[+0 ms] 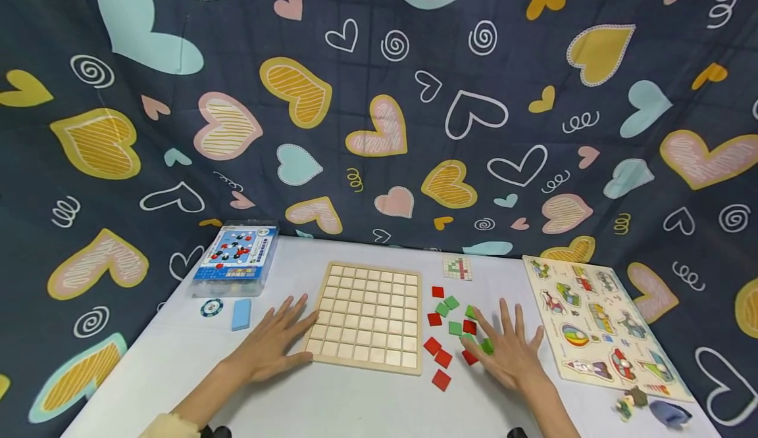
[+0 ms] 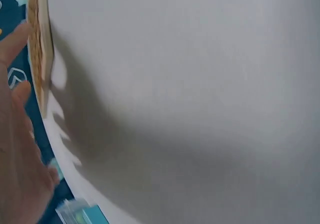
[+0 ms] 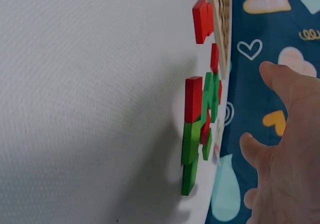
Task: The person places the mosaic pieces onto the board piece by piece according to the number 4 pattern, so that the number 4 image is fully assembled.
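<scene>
A pale wooden board [image 1: 368, 316], cut into a grid of smooth square cells inside a plain rim, lies flat on the white table [image 1: 355, 405], toward its back edge; beside its left edge we find the left hand [image 1: 269, 342], fingers straight and spread wide, thumb tip by the board's near left corner; we cannot tell whether it touches the wood.

Off the board's right edge lie the loose tiles, flat, sharp-cornered squares, some red [image 1: 441, 379] and some green [image 1: 454, 328], with a few touching or overlapping; the right hand [image 1: 506, 349], its grip also wide and loose, is spread above the rightmost tiles, and the right wrist view shows us a gap between fingers and tiles.

Behind the tiles, by the table's back edge, is a small card [image 1: 457, 267] printed with a red and green grid pattern; along the right edge lies a wooden puzzle [image 1: 592, 349], its brightly painted shapes including a striped balloon.

At the back left corner sits a clear plastic box [image 1: 237, 288] under a blue and white printed sheet of ball-and-stick models; its contents are too blurred for us to name; just in front are a round, ridged-looking chip [image 1: 212, 307] and a smooth blue block [image 1: 241, 314].
</scene>
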The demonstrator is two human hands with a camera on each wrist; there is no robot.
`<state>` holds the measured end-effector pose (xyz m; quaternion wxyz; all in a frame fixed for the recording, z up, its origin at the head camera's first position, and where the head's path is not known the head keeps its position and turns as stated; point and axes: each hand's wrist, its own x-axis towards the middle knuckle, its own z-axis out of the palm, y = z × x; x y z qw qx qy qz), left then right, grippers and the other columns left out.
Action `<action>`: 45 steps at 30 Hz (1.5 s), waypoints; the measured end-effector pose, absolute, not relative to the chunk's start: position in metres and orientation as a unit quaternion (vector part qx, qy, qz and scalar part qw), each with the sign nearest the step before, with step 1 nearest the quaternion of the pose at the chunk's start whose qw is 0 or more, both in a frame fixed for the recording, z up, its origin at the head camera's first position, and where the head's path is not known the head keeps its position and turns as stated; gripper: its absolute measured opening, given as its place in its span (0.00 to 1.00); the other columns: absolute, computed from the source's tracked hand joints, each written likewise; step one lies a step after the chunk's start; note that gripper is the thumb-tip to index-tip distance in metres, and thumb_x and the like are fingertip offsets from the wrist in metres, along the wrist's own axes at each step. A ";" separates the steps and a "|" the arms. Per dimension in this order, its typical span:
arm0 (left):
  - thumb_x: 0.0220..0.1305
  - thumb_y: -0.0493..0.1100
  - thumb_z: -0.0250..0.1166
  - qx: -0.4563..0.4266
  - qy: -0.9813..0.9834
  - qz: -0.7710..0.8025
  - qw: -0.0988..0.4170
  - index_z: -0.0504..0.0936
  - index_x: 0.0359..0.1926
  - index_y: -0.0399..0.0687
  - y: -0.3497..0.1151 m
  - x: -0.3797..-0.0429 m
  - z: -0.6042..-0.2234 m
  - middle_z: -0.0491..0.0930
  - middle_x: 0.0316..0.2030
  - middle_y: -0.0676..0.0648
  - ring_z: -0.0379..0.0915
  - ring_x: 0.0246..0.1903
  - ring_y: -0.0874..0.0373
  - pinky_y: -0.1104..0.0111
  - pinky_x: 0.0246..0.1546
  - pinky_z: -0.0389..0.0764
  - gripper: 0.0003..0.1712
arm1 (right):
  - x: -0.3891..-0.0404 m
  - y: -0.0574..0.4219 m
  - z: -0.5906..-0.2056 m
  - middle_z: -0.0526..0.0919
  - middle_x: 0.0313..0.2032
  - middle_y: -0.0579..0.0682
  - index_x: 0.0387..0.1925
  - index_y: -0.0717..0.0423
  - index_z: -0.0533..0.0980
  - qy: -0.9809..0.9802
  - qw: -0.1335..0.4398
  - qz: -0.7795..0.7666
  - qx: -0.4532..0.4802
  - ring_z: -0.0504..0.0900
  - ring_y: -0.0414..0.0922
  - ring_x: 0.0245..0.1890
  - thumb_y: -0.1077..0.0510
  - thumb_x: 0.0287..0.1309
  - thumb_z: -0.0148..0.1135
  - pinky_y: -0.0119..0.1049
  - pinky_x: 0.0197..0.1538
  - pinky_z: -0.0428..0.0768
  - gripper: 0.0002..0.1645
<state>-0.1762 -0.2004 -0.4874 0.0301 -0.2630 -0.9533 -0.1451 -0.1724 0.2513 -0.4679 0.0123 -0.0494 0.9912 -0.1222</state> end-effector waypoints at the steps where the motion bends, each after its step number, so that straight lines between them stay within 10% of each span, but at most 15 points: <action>1: 0.62 0.66 0.57 -0.276 -0.950 -0.146 0.027 0.63 0.70 0.52 -0.203 -0.178 -0.487 0.49 0.74 0.42 0.42 0.71 0.37 0.40 0.67 0.50 0.41 | -0.172 0.251 -0.467 0.42 0.72 0.69 0.70 0.46 0.61 0.991 0.012 -0.122 -0.049 0.34 0.73 0.69 0.25 0.58 0.44 0.81 0.55 0.28 0.46; 11: 0.56 0.65 0.63 -0.356 -0.916 -0.184 -0.010 0.74 0.63 0.52 -0.218 -0.197 -0.487 0.60 0.70 0.46 0.56 0.67 0.38 0.42 0.52 0.74 0.38 | -0.172 0.252 -0.464 0.40 0.72 0.69 0.71 0.45 0.59 0.987 0.028 -0.147 -0.053 0.32 0.71 0.69 0.28 0.60 0.46 0.79 0.57 0.28 0.44; 22: 0.46 0.66 0.68 -0.355 -0.910 -0.211 -0.031 0.77 0.58 0.51 -0.219 -0.207 -0.483 0.65 0.67 0.44 0.61 0.64 0.37 0.37 0.51 0.72 0.41 | -0.194 0.260 -0.470 0.52 0.71 0.68 0.71 0.51 0.59 0.945 -0.020 -0.314 -0.089 0.44 0.69 0.70 0.41 0.67 0.51 0.72 0.64 0.48 0.37; 27: 0.44 0.66 0.69 -0.341 -0.911 -0.227 -0.042 0.78 0.58 0.52 -0.218 -0.208 -0.483 0.65 0.68 0.45 0.61 0.64 0.38 0.33 0.49 0.69 0.41 | -0.206 0.271 -0.476 0.62 0.68 0.64 0.68 0.60 0.63 0.864 -0.021 -0.496 -0.085 0.61 0.59 0.68 0.53 0.70 0.51 0.48 0.68 0.63 0.29; 32: 0.42 0.65 0.70 -0.328 -0.913 -0.236 -0.051 0.79 0.57 0.53 -0.218 -0.208 -0.483 0.66 0.67 0.46 0.60 0.65 0.38 0.28 0.46 0.67 0.40 | -0.225 0.277 -0.482 0.69 0.63 0.66 0.65 0.66 0.65 0.808 -0.009 -0.585 -0.071 0.77 0.39 0.56 0.63 0.67 0.52 0.21 0.53 0.74 0.26; 39: 0.41 0.63 0.72 -0.329 -0.909 -0.249 -0.052 0.79 0.56 0.50 -0.216 -0.208 -0.480 0.67 0.66 0.45 0.61 0.64 0.37 0.28 0.46 0.67 0.40 | -0.249 0.280 -0.489 0.74 0.60 0.63 0.62 0.66 0.68 0.816 0.037 -0.574 -0.053 0.77 0.55 0.57 0.63 0.64 0.58 0.33 0.53 0.80 0.26; 45: 0.41 0.63 0.72 -0.325 -0.912 -0.246 -0.052 0.79 0.56 0.51 -0.215 -0.208 -0.479 0.67 0.66 0.45 0.61 0.64 0.38 0.29 0.45 0.68 0.40 | -0.256 0.291 -0.489 0.75 0.58 0.65 0.61 0.68 0.69 0.830 0.070 -0.546 -0.086 0.79 0.53 0.54 0.62 0.63 0.60 0.25 0.53 0.76 0.26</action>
